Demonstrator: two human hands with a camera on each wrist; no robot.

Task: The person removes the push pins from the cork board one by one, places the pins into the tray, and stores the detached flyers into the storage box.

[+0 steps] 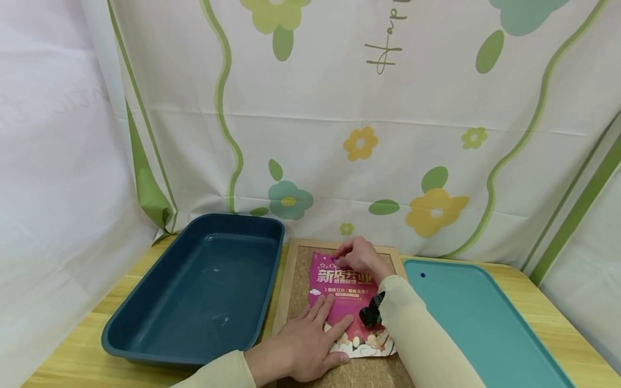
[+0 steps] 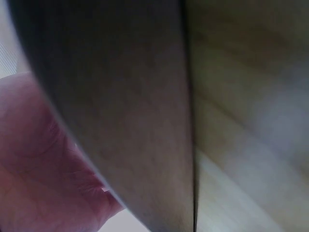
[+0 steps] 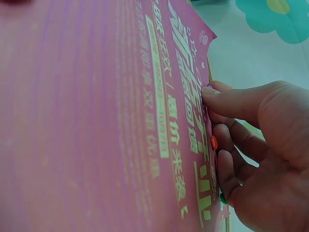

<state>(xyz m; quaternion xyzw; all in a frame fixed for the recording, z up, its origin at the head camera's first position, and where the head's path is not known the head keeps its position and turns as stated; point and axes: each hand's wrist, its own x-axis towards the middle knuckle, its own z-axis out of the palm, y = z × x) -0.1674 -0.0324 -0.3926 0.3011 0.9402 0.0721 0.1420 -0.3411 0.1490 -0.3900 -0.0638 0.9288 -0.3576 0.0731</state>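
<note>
Left hand (image 1: 311, 345) flat, fingers spread on the pink poster (image 1: 345, 306), lower centre of frame; right hand (image 1: 359, 256) pinching a purple pin (image 3: 210, 87) near its top edge. Straight pressure, paper taut, should serve best.

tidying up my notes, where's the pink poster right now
In the head view, the pink poster lies on the corkboard, between the dark blue basin at left and the teal tray at right.
</note>
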